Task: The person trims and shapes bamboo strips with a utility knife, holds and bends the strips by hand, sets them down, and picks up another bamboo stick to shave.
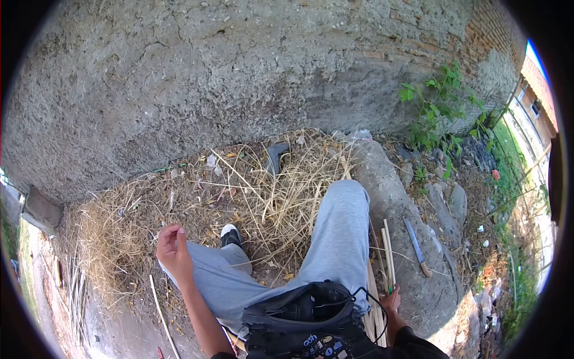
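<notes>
My left hand (pixel 173 250) is raised above my left thigh, fingers curled in toward the thumb, and I see nothing in it. Low beside my right leg, my right hand (pixel 391 300) closes around thin pale bamboo strips (pixel 388 254), which point away from me. Something small and green shows at its fingers. A long knife (pixel 414 242) with a wooden handle lies on the big stone slab (pixel 388 191), to the right of the strips. More flat strips (pixel 372 299) lie between that hand and my leg.
Straw-like shavings (pixel 293 200) cover the ground up to a rough wall (pixel 239 78). A dark grey object (pixel 275 157) rests among them near the wall. At the left lies a bundle of long sticks (pixel 76 299); a single pole (pixel 162 314) is nearer. Green plants (pixel 439 110) grow at the right.
</notes>
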{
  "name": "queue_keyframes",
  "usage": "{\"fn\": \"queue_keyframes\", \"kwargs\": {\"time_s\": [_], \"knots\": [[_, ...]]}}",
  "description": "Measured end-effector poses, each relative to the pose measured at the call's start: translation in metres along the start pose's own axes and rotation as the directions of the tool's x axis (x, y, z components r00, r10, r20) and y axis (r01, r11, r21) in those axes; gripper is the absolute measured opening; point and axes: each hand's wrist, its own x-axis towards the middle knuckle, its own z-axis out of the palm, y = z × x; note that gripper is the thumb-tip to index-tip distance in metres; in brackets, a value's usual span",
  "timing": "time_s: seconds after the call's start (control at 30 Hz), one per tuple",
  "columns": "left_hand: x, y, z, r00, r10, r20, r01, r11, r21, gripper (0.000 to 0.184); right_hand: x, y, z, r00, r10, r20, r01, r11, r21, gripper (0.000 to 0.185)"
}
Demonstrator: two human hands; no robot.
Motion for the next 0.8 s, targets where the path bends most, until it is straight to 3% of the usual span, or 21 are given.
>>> {"fn": "queue_keyframes", "kwargs": {"time_s": [0.03, 0.1, 0.13, 0.2, 0.23, 0.3, 0.37, 0.43, 0.57, 0.63, 0.7, 0.77, 0.8], "knots": [[0.000, 0.001, 0.000, 1.000, 0.008, 0.003, -0.008, 1.000, -0.001, 0.005, 0.001, 0.004, -0.001, 1.000, 0.004, -0.001, -0.004, 1.000, -0.001, 0.033], [-0.001, 0.007, 0.002, 1.000, -0.004, 0.008, 0.004, 1.000, 0.001, 0.004, 0.010, 0.019, 0.000, 0.992, -0.127, 0.025, 0.117, 0.961, 0.250, 0.022], [-0.001, 0.008, 0.003, 1.000, -0.014, 0.009, 0.014, 1.000, 0.004, 0.004, 0.011, 0.019, -0.004, 0.992, -0.123, 0.025, 0.113, 0.962, 0.248, 0.022], [-0.002, 0.006, 0.003, 1.000, -0.021, 0.011, 0.021, 1.000, -0.007, 0.004, 0.017, 0.020, -0.020, 0.932, -0.273, 0.237, 0.191, 0.928, 0.319, 0.019], [-0.001, 0.005, 0.004, 1.000, -0.021, 0.008, 0.021, 1.000, -0.020, 0.004, 0.018, 0.019, -0.025, 0.934, -0.270, 0.235, 0.188, 0.929, 0.319, 0.019], [-0.001, 0.005, 0.006, 1.000, -0.021, 0.005, 0.021, 1.000, -0.015, 0.004, 0.023, 0.011, -0.031, 0.934, -0.355, 0.047, 0.306, 0.860, 0.409, 0.015], [-0.001, 0.005, 0.006, 1.000, -0.021, -0.006, 0.021, 1.000, -0.004, 0.004, 0.030, -0.018, -0.067, 0.927, -0.370, 0.066, 0.311, 0.853, 0.419, 0.023], [0.000, 0.002, 0.007, 1.000, 0.005, 0.020, -0.006, 0.998, 0.063, 0.005, 0.048, -0.031, -0.081, 0.887, -0.423, -0.184, 0.458, 0.757, 0.467, 0.029], [0.006, 0.031, 0.035, 0.995, -0.075, 0.070, 0.074, 0.997, 0.020, 0.009, 0.035, -0.127, -0.193, 0.942, -0.323, -0.093, 0.329, 0.823, 0.464, 0.028], [0.002, 0.059, 0.063, 0.953, -0.077, 0.294, 0.114, 0.988, -0.109, 0.015, 0.028, -0.160, -0.226, 0.881, -0.422, -0.215, 0.473, 0.767, 0.433, 0.028], [0.000, 0.092, 0.092, 0.845, 0.040, 0.534, 0.020, 0.994, -0.108, 0.029, 0.014, -0.190, -0.252, 0.864, -0.441, -0.244, 0.504, 0.744, 0.440, 0.028], [-0.001, 0.104, 0.129, 0.772, 0.055, 0.634, 0.189, 0.931, -0.311, 0.041, 0.000, -0.213, -0.271, 0.748, -0.598, -0.287, 0.663, 0.653, 0.366, 0.033], [0.001, 0.106, 0.148, 0.773, 0.000, 0.634, 0.316, 0.867, -0.385, 0.044, -0.006, -0.221, -0.276, 0.739, -0.604, -0.297, 0.672, 0.641, 0.370, 0.033]]}}
